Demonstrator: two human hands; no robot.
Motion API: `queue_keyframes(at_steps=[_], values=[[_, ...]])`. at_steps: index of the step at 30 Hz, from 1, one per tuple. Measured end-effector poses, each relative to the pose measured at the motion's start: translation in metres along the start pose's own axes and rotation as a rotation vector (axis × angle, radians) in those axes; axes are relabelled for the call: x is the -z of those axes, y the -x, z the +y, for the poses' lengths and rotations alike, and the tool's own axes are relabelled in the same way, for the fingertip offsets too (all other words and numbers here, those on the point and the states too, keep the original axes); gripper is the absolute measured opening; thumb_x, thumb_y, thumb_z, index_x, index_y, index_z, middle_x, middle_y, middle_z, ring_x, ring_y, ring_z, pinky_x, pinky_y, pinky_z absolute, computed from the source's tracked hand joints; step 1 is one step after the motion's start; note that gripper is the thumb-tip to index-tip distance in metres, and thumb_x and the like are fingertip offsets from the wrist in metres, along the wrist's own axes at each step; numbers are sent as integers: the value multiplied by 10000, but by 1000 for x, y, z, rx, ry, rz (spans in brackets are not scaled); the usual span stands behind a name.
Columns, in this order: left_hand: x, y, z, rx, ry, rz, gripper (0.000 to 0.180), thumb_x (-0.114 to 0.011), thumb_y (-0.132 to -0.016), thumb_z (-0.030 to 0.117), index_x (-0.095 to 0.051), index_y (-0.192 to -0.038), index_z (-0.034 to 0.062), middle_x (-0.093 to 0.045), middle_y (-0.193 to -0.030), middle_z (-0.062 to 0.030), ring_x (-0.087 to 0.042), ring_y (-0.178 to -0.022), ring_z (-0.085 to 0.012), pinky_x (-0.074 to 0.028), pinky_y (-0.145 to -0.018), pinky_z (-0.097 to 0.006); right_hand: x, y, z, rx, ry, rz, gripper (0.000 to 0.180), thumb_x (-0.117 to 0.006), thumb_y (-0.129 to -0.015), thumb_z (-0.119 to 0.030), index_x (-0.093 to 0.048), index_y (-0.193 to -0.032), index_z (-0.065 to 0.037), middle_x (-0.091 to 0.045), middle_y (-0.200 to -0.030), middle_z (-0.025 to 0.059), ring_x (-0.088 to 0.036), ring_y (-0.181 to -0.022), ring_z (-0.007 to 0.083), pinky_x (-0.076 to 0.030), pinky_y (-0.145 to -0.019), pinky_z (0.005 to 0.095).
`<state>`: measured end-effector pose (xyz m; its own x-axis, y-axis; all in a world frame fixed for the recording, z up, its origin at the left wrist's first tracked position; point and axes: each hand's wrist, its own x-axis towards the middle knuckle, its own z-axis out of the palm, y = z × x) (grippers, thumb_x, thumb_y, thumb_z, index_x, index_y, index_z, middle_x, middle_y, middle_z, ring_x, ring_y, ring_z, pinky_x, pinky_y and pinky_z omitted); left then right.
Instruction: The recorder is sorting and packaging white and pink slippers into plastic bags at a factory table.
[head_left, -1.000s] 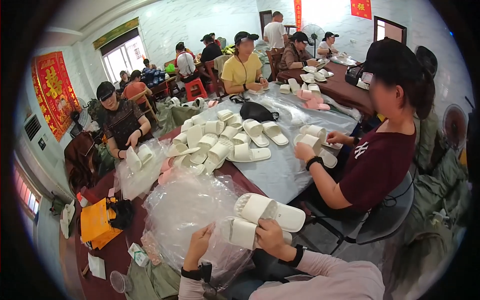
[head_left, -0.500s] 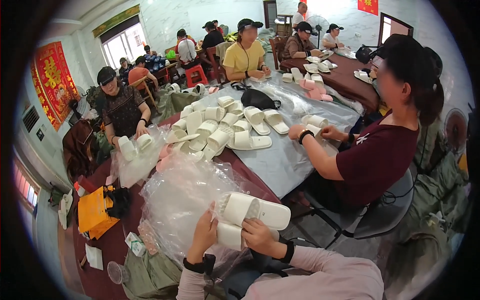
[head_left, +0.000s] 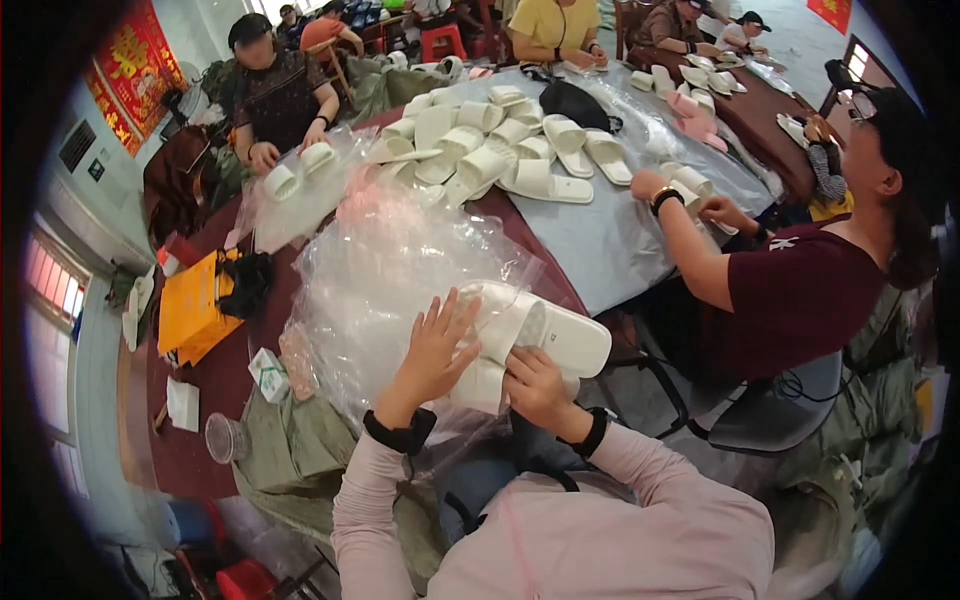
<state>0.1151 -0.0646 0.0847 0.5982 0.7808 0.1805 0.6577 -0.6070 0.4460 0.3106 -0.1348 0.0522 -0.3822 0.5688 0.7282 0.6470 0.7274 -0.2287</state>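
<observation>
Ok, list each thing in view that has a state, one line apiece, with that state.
Left hand: open, fingers spread, flat on the slippers.
Right hand: gripping the slippers from below.
White slippers: paired, stacked, held.
Clear plastic bags: crumpled, heaped.
Slipper pile: loose, unbagged.
Plastic cup: upright.

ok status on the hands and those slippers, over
Left hand open, flat on the white slippers. Right hand shut on the slippers from below. Clear plastic bags heaped just behind; nothing blocking.
</observation>
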Motion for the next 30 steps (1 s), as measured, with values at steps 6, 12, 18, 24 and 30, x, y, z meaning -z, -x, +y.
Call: queue_keyframes(at_steps=[6, 12, 18, 24, 30], values=[[9, 5, 12, 76, -53, -31, 586, -509, -898, 385, -305, -1442, 311, -179, -1512, -202, -195, -1351, -476, -155, -1060, -616, -2, 2, -5, 4, 6, 13, 204, -586, -578, -94, -568, -753, 9, -582, -992, 155, -580, -982, 305, -477, -834, 411], [4, 3, -2, 54, -36, -1, 563, -509, -887, 449, -345, -1418, 362, -178, -1512, -207, -167, -1360, -483, -106, -1064, -633, 0, 8, -5, 27, 12, -2, 208, -596, -558, -83, -563, -744, 5, -585, -979, 152, -585, -972, 299, -476, -834, 411], [-6, 3, -10, 118, 144, -143, 554, -478, -896, 462, -342, -1421, 351, -198, -1501, -223, -185, -1363, -470, -91, -1068, -628, -10, 14, 1, -60, 16, 22, 183, -592, -570, -46, -557, -743, 4, -582, -964, 158, -582, -969, 306, -472, -825, 409], [-7, 3, -17, 170, 219, -211, 528, -425, -917, 413, -339, -1429, 318, -198, -1504, -223, -199, -1370, -442, -77, -1075, -610, -18, 17, 5, -144, -8, 20, 186, -621, -599, 5, -594, -783, 11, -592, -978, 161, -591, -941, 321, -468, -822, 417], [-12, 6, -19, 165, 173, -150, 555, -471, -906, 398, -337, -1435, 297, -185, -1512, -211, -204, -1362, -453, -97, -1074, -607, -23, 17, 4, -46, -30, -61, 180, -614, -607, -23, -585, -783, 0, -583, -965, 148, -582, -980, 311, -461, -842, 421]])
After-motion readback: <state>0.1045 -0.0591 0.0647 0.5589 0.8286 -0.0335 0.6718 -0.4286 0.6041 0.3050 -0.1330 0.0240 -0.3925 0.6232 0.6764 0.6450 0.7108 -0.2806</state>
